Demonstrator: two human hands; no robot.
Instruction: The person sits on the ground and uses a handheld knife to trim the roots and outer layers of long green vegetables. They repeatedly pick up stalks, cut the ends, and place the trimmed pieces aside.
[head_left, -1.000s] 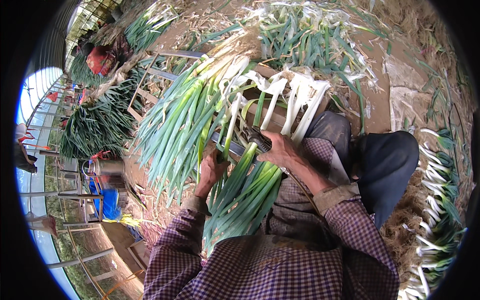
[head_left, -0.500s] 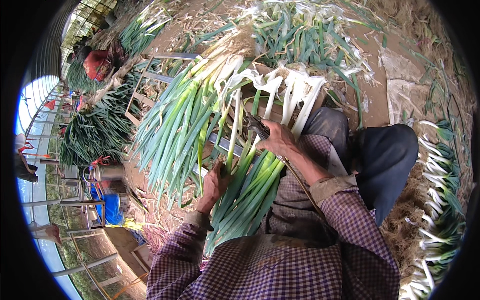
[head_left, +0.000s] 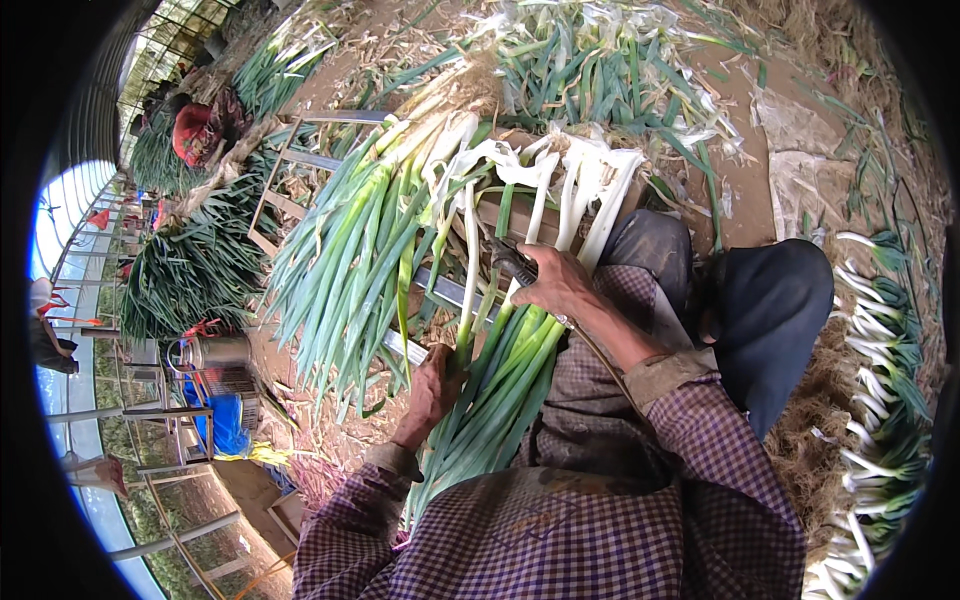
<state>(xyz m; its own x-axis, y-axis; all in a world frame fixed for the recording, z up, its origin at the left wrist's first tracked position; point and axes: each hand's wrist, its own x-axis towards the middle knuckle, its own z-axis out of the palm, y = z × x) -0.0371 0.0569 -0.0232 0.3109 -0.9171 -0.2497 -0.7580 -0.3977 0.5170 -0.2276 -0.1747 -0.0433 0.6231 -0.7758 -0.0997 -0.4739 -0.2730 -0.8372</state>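
Note:
My left hand (head_left: 433,388) is closed around the green leaves of a leek (head_left: 471,255), whose pale stalk rises away from me. In my right hand (head_left: 562,283), fingers wrapped round its grip, is a dark air gun (head_left: 512,262) with a thin hose (head_left: 612,378) trailing toward my body. The gun's front end is close to the stalk; I cannot tell if they touch. Several white-stalked leeks (head_left: 565,205) lie beside it, their leaves (head_left: 510,385) spread over my lap. Farther left is a heap of unpeeled leeks (head_left: 350,240), roots pointing away.
A metal-railed frame (head_left: 330,160) sits under the heap. Loose peelings (head_left: 600,85) cover the ground ahead. A row of white-stalked leeks (head_left: 872,385) lines the right side. At left are a dark green leek pile (head_left: 190,265), a metal bucket (head_left: 218,350) and a person in red (head_left: 200,135).
The view has shifted slightly. My left hand sits a little lower, still gripping the leek. My right hand keeps hold of the air gun, nearly in the same place.

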